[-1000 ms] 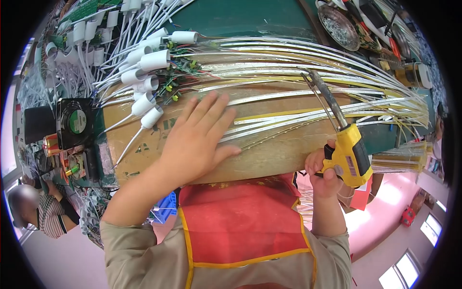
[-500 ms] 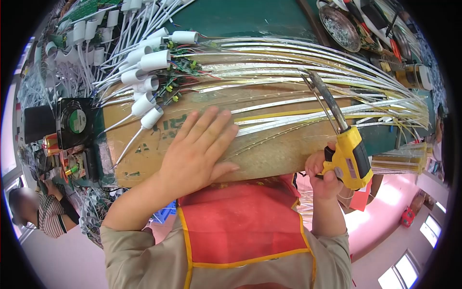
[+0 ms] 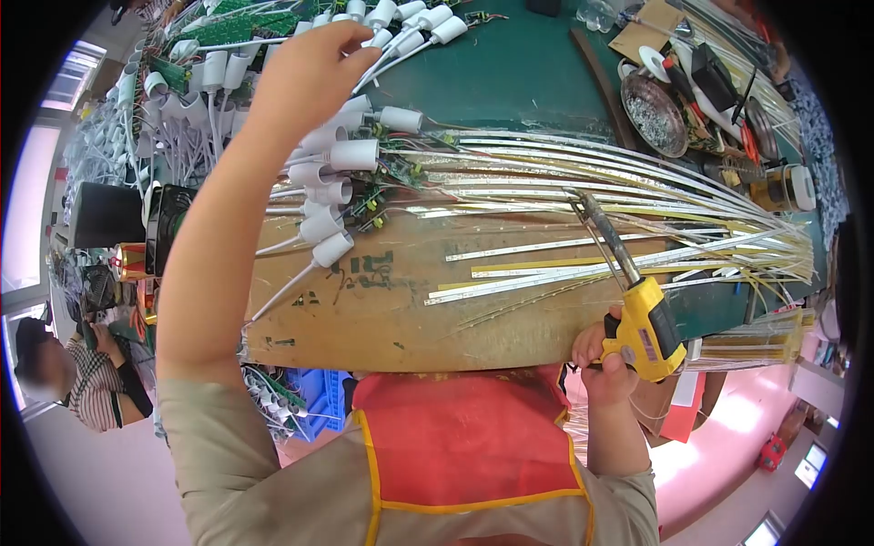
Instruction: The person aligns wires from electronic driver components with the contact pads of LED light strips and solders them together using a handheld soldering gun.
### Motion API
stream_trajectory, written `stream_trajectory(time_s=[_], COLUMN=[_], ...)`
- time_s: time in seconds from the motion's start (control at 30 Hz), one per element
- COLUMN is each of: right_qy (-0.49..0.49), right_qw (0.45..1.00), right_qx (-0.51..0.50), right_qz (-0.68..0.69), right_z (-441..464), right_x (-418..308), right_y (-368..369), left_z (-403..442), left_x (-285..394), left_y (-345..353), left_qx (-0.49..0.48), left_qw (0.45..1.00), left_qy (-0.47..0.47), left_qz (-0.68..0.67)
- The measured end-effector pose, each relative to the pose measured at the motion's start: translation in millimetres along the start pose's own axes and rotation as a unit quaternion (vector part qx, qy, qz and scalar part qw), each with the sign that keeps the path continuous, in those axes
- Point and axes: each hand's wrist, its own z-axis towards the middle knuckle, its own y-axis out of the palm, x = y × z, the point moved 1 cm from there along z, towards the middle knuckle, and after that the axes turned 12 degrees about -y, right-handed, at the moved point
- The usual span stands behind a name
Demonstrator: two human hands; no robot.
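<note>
My left hand [image 3: 314, 73] is over the back left of the bench, its thumb and forefinger apart beside white cylindrical lamp bases [image 3: 414, 23] with white cables; nothing is visibly held, and its other fingers are hidden. At the right front, my right hand [image 3: 603, 357] grips the handle of a yellow and black soldering gun [image 3: 648, 329], whose metal tip points up and away over the strips. Long white and yellow LED strips [image 3: 537, 259] lie across a brown board [image 3: 364, 318]. Several join small green circuit boards and white lamp bases [image 3: 353, 155] at their left ends.
A round metal pan [image 3: 654, 114] and assorted tools are at the back right, near a jar [image 3: 790, 188]. A black fan [image 3: 168, 218] stands at the left. A co-worker [image 3: 91, 378] is at the far left. A blue crate [image 3: 320, 400] is below the bench.
My left hand has lifted off the board and moved up to the back left lamp bases. The view has shifted, so the bench sits lower. My right hand still holds the soldering gun.
</note>
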Motion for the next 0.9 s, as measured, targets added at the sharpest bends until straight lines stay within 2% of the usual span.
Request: stream_trajectory(time_s=[0.07, 0.17, 0.27, 0.3, 0.4, 0.53, 0.6, 0.67, 0.73, 0.8, 0.87, 0.9], right_qy=[0.007, 0.006, 0.009, 0.002, -0.002, -0.012, -0.015, -0.023, -0.029, -0.035, -0.037, -0.036], right_qw=[1.0, 1.0, 1.0, 1.0, 1.0, 1.0, 1.0, 1.0, 0.999, 0.999, 0.999, 0.999], right_qx=[0.006, 0.006, 0.018, 0.016, 0.008, 0.003, 0.006, 0.008, 0.011, 0.008, 0.001, -0.003], right_qz=[-0.004, -0.011, 0.02, 0.014, 0.0, 0.004, 0.01, 0.013, 0.015, 0.006, -0.003, -0.006], right_z=[-1.9, -2.7, -5.1, -4.1, -2.8, 0.8, -0.5, -0.2, 0.9, 0.5, 0.3, 0.1], right_x=[1.4, 2.1, 2.5, 2.7, 2.6, 2.4, 2.3, 3.3, 2.7, 2.6, 2.9, 3.3], right_y=[-2.1, -1.7, -1.5, -1.6, -2.3, -0.7, -2.8, -4.0, -3.7, -3.7, -4.0, -4.8], left_z=[38.2, 67.4, 84.9, 90.0, 84.9, 11.8, -35.0, -82.8, -123.2, -152.5, -174.7, -184.6], left_x=[-19.4, -27.6, -35.5, -42.5, -16.0, 20.2, 20.8, 18.7, -5.0, -29.7, -47.6, -61.5], left_y=[25.5, 51.6, 68.9, 70.6, 27.1, -57.0, -86.3, -99.8, -102.5, -94.9, -82.8, -75.6], left_qx=[0.028, -0.133, -0.118, -0.068, -0.054, 0.044, 0.014, -0.012, -0.058, -0.133, -0.19, -0.212], left_qw=[0.992, 0.967, 0.959, 0.972, 0.986, 0.998, 0.999, 0.994, 0.995, 0.988, 0.976, 0.973], left_qy=[0.067, 0.03, 0.046, 0.073, 0.031, 0.034, -0.004, -0.085, -0.076, -0.067, -0.107, -0.094], left_qz=[0.105, 0.216, 0.252, 0.214, 0.155, 0.016, -0.035, -0.06, -0.014, -0.037, -0.012, 0.012])
